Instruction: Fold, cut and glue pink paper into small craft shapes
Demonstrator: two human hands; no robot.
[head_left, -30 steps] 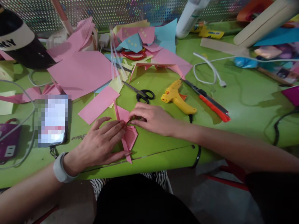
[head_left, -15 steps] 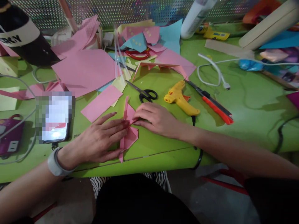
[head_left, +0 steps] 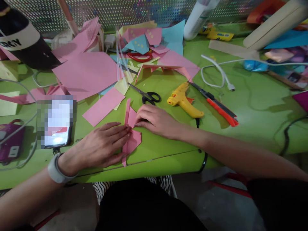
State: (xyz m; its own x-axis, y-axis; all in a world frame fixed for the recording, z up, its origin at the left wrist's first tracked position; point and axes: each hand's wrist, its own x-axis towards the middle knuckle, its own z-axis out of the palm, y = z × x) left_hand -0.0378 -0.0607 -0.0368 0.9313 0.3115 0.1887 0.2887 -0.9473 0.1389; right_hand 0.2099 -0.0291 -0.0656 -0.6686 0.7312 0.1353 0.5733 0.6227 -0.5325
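Note:
A folded piece of pink paper lies near the front edge of the green table, with a narrow folded strip along its left side. My left hand rests flat across that strip, its fingers stretched out and pressing the paper down. From the other side, my right hand pinches the paper between thumb and forefinger near its middle. The fingertips of both hands almost meet and cover part of the fold. Black-handled scissors lie just beyond my right hand. A pink paper rectangle is beyond my left hand.
A yellow glue gun and a red utility knife lie to the right. On the left are a phone and a dark bottle. Pink paper sheets and a white cable spread across the back.
My right hand has shifted slightly left along the pink paper, still pinching it. My left hand stays flat on the strip. The whole view has moved a little.

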